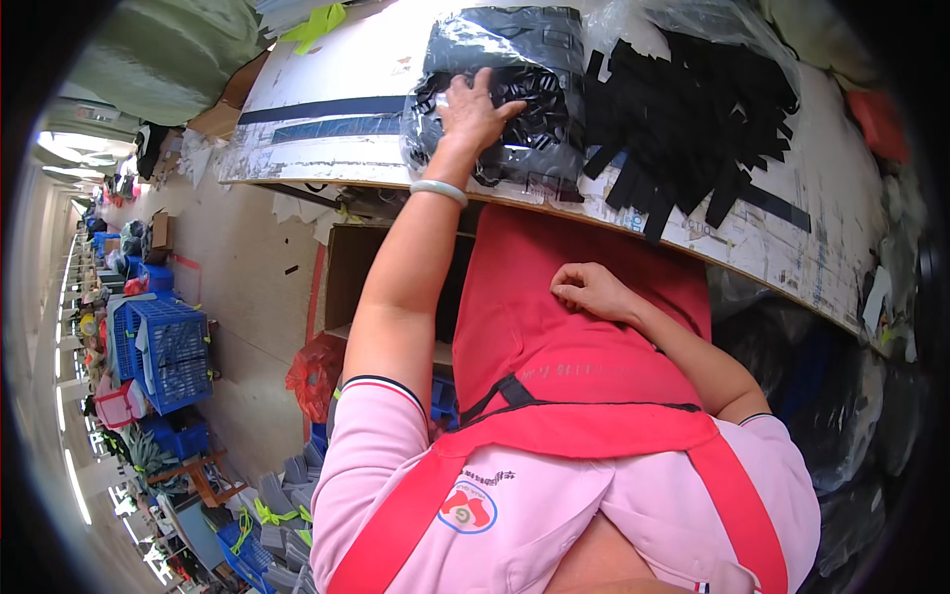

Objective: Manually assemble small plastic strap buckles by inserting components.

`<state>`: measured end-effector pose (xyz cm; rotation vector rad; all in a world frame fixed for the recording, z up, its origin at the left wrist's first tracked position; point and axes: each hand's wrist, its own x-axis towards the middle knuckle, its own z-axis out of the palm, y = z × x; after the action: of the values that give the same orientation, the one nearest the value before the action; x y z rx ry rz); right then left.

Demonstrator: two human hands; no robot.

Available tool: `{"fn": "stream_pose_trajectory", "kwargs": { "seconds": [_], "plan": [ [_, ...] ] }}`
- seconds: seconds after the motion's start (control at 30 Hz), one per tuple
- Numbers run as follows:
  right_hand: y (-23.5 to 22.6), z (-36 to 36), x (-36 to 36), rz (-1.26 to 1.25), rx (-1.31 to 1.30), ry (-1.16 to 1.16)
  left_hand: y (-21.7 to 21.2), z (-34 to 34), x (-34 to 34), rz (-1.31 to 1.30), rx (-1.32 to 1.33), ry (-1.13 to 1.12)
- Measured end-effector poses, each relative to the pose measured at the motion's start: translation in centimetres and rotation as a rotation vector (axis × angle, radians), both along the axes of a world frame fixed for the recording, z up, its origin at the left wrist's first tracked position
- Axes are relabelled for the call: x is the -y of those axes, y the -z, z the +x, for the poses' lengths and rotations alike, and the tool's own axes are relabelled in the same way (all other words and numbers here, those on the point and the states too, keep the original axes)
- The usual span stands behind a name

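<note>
My left hand (475,111) lies with spread fingers on a clear plastic bag (503,42) at the far side of the work table. Black pieces that look like plastic buckles (539,99) show through the film under and beside that hand. Nothing is gripped in it. In front of my red apron (584,366), my right hand (594,290) rests with its fingers curled in, and no object shows in them. Just right of the bag lies a loose heap of black fabric straps (683,119), some hanging toward the table's near edge.
The white, worn table top (841,188) runs across the far side. Below it stands an open cardboard box (354,267), with a red plastic bag (315,376) nearby. Blue crates (173,356) line the left floor. Dark plastic-wrapped bundles (831,396) sit at the right.
</note>
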<state>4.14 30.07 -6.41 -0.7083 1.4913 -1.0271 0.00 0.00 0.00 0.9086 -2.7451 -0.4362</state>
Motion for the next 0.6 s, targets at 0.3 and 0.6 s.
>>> {"fn": "stream_pose_trajectory", "kwargs": {
  "seconds": [0.3, 0.6],
  "plan": [
    [0.1, -0.8, 0.8, -0.018, 0.021, -0.017, 2.9, -1.0, 3.8, 0.668, -0.527, -0.096],
    [0.7, -1.0, 0.4, 0.016, 0.017, -0.002, 1.2, -0.2, 4.5, 1.737, -0.716, -0.187]
  ]
}}
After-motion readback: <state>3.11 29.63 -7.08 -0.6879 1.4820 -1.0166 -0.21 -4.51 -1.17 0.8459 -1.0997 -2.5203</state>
